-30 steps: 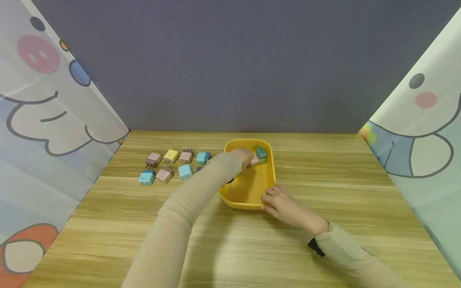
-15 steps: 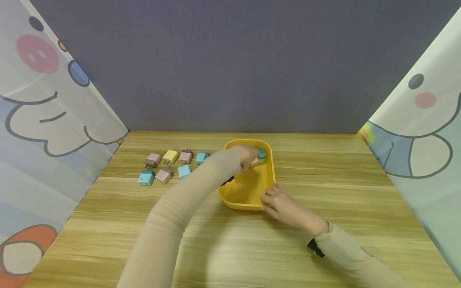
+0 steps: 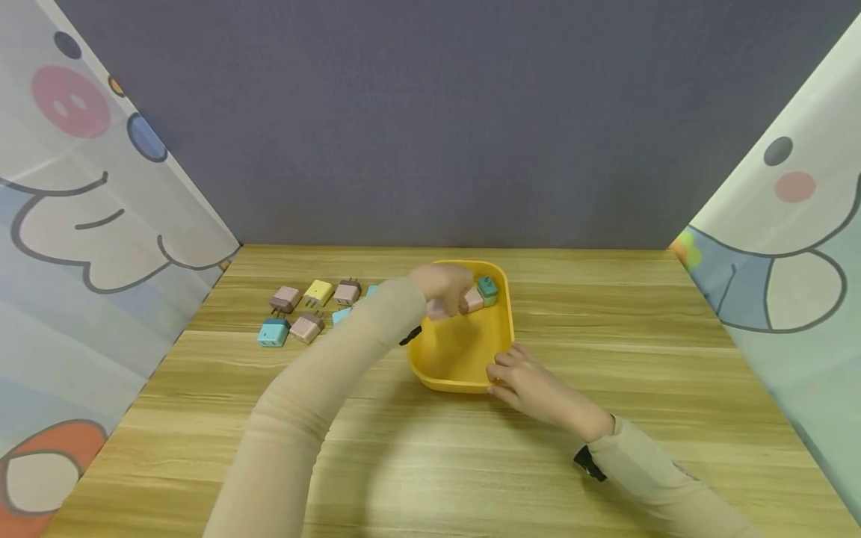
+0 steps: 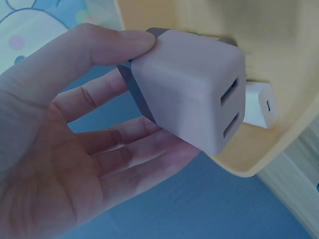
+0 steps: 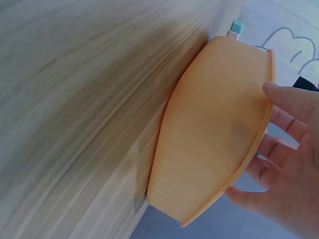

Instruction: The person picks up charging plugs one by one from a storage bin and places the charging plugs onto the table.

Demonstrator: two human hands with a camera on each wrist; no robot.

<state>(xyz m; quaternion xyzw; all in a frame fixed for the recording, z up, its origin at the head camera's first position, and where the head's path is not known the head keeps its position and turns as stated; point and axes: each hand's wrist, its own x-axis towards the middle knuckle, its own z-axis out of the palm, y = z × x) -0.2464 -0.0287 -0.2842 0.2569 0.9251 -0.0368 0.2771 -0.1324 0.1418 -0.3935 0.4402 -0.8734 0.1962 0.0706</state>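
My left hand (image 3: 440,282) pinches a pale pink USB charger (image 4: 184,84) with a dark base between thumb and fingers. In the left wrist view its two USB slots face outward. This charger is over the left part of a yellow tray (image 3: 464,385); whether it touches the bottom cannot be told. Inside the tray, a pink charger (image 3: 473,300) lies beside a green charger (image 3: 487,290) near the far right corner. The right hand (image 3: 538,385) grips the tray's near right rim, thumb outside in the right wrist view, fingers over the edge.
Left of the tray, several chargers lie in two rows, including a yellow charger (image 3: 318,292), a blue charger (image 3: 273,332) and a mauve charger (image 3: 307,327). My left forearm partly covers others. A grey panel (image 3: 457,127) stands behind the wooden table (image 3: 605,314).
The left hand has shifted left over the tray, and the pink charger in its fingers now shows below it. The forearm has swung left too. The right hand and tray stay still.
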